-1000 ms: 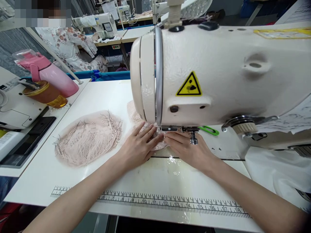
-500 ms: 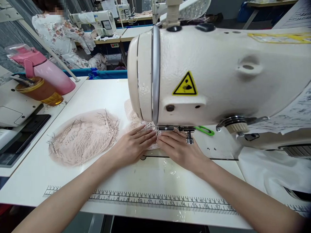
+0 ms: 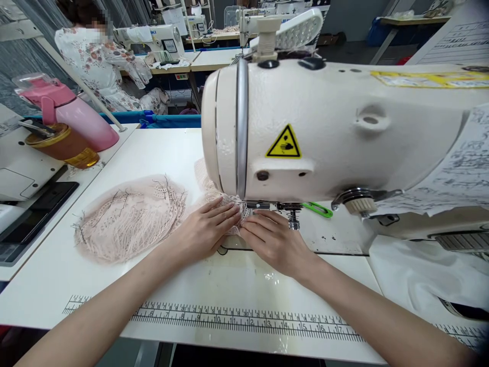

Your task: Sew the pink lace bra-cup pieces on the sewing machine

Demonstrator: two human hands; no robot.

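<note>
Beyond a printed ruler (image 3: pixel 252 322), the left hand (image 3: pixel 200 229) and right hand (image 3: pixel 277 242) lie flat, fingers extended, at pale pink lace (image 3: pixel 208 184) beneath a sewing machine's head (image 3: pixel 324 132); behind, a person in floral clothing (image 3: pixel 89 63).

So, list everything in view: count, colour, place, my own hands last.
Sewing machine: one, cream, upper right
Tabletop: one, white, across centre
Central lace: layers uncountable, pale pink, under sewing machine
Oval lace bundle: one, pale pink, tabletop left
Ruler marking: one, black, near edge
Small tool: one, green, under machine arm
Bottle: one, pink, far left
Cup: one, amber, before bottle
Flat device: one, black, left edge
Warning sticker: one, yellow, machine side
Written sheets: at least two, white, right
Background machines: several, white, rear
Co-worker: one, white floral clothing, rear left
Left hand: one, bare, on lace
Right hand: one, bare, at lace edge
</note>
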